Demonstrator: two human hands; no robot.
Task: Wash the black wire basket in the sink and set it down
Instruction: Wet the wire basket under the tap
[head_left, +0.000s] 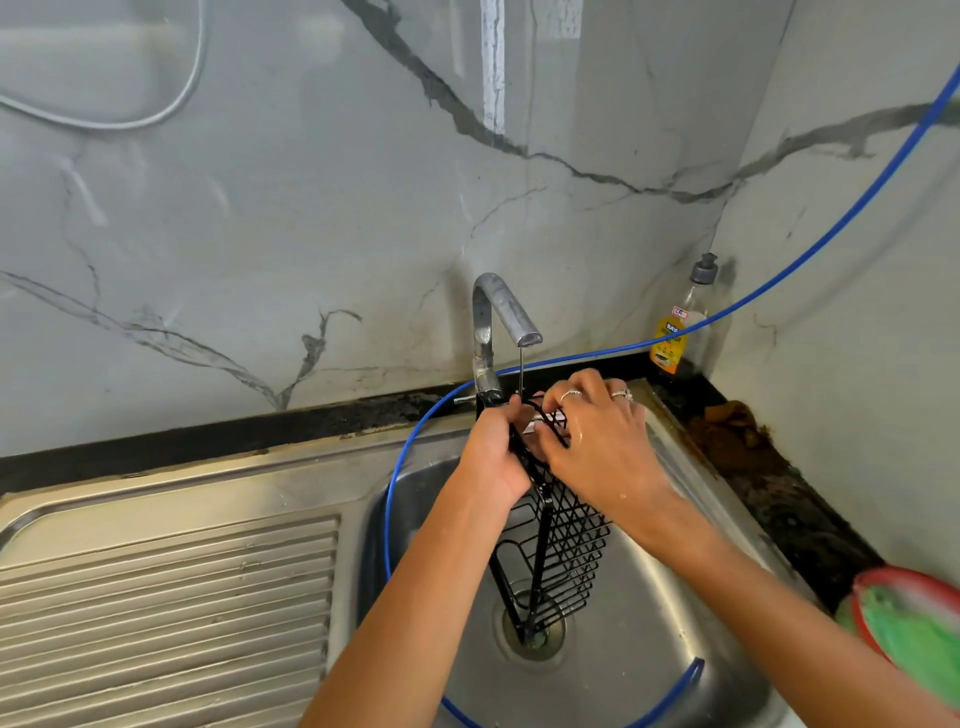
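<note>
Black wire basket (556, 545) upright in sink (675, 597) | left hand (493, 447) – right hand (597, 441) grip its hidden top

The wire basket (558, 540) between the fingers (574, 387) is black, a grid of thin crossed wires. Silver rings (570, 394) band two fingers. Behind the fingers a blue hose (810, 249) crosses grey-white wall panels (311, 208) veined dark like marble. The soap bottle (675, 332) wears a yellow-orange label. The sink (649, 597) is dull steel, its drainboard (166, 597) ribbed.
</note>
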